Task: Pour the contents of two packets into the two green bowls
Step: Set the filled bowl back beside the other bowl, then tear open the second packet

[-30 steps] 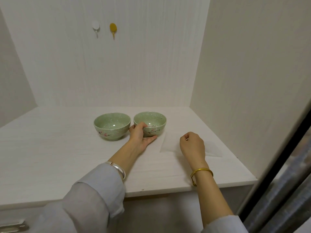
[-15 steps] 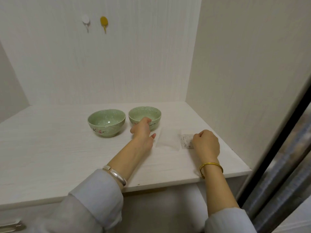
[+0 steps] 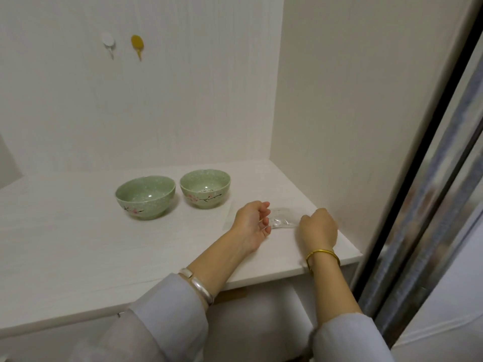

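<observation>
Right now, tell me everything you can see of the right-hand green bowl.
The right green bowl is a speckled, glossy, ceramic-looking bowl with a pink blossom branch painted on its side. It stands upright on the white shelf, beside the left green bowl. A small pale speckled patch shows at its bottom. No hand touches it.

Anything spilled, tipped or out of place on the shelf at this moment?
Nothing stands out. Both green bowls sit upright, side by side, with no spill visible around them. The clear packet lies flat between the left hand and right hand.
</observation>
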